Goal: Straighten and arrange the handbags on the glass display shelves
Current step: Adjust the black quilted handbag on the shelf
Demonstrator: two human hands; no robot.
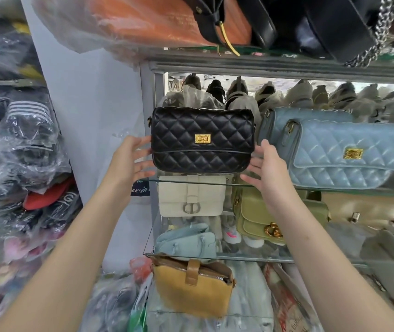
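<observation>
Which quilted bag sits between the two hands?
The black quilted bag with the gold clasp, flanked by the left hand and right hand. The blue quilted bags lie right of both.

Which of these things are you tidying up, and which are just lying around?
Part of the job:
black bag
blue bag
cream bag
green bag
tan bag
glass shelf
left hand and right hand, open either side of the black bag

Just lying about:
wrapped clothes
bagged shoes
</observation>
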